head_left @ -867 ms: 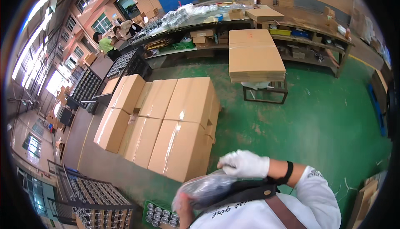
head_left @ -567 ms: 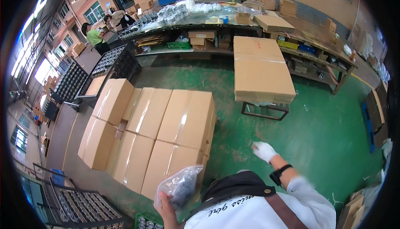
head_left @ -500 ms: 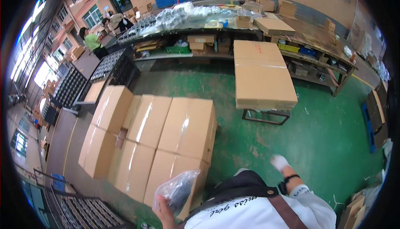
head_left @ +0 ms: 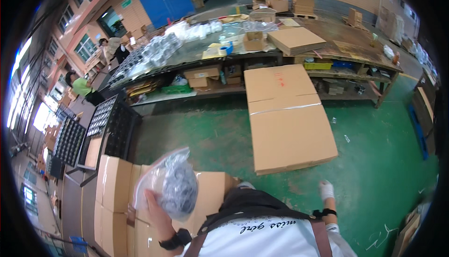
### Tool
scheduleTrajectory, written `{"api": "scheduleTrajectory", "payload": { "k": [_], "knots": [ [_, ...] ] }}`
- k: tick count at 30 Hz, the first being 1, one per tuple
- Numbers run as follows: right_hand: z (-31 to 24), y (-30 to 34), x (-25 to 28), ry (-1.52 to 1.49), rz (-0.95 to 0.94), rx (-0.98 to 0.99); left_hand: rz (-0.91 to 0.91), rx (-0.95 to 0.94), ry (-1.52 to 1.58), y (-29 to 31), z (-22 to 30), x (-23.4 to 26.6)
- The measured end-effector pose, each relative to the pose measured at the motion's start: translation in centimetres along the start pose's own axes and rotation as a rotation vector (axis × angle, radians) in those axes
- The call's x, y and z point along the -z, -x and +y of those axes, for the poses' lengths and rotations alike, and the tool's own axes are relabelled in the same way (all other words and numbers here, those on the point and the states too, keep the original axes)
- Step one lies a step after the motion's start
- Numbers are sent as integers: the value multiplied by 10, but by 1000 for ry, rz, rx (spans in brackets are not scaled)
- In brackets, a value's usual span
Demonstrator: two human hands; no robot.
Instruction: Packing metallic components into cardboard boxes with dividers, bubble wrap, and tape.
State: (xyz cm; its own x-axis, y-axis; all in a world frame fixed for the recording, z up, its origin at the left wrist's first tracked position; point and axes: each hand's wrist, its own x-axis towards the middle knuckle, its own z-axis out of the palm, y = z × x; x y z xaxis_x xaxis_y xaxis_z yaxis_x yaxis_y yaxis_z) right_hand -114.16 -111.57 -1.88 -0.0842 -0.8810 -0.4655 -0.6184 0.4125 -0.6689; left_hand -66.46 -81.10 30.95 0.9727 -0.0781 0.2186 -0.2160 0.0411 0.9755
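Observation:
My left hand (head_left: 156, 210) is closed on the edge of a clear plastic bag (head_left: 149, 176) and holds it up in front of me. Inside the bag is a bunch of grey, round parts (head_left: 180, 191), too blurred by the film to name. Below it, partly covered by the bag and my arm, are large taped cardboard boxes (head_left: 112, 182). My right hand (head_left: 326, 190), in a white glove, hangs low at my right side over the green floor. Its fingers look loosely stretched, and I see nothing in them.
Ahead lies a stack of flat cardboard (head_left: 292, 130). Behind it runs a long workbench (head_left: 346, 42) bearing wrapped parts (head_left: 159, 49), a small open box (head_left: 254, 41) and blue tape (head_left: 226, 48). Black racks (head_left: 112, 126) stand at left, near two people (head_left: 83, 86) (head_left: 112, 50).
My left hand has lifted the bag higher, above the boxes. The flat cardboard stack and the workbench now appear nearer. My right hand still hangs at my side.

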Motion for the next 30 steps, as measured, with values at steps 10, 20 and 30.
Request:
{"api": "scheduleTrajectory", "payload": {
  "k": [10,20,30],
  "knots": [
    [-130,74,-3,-629,235,22,-705,-16,166,-141,-22,-309],
    [-473,51,-43,-371,434,434,-1212,386,276,-272,-89,-523],
    [-870,-124,-176,384,-358,1021,-1568,-302,189,-484,-79,-635]
  ]
}}
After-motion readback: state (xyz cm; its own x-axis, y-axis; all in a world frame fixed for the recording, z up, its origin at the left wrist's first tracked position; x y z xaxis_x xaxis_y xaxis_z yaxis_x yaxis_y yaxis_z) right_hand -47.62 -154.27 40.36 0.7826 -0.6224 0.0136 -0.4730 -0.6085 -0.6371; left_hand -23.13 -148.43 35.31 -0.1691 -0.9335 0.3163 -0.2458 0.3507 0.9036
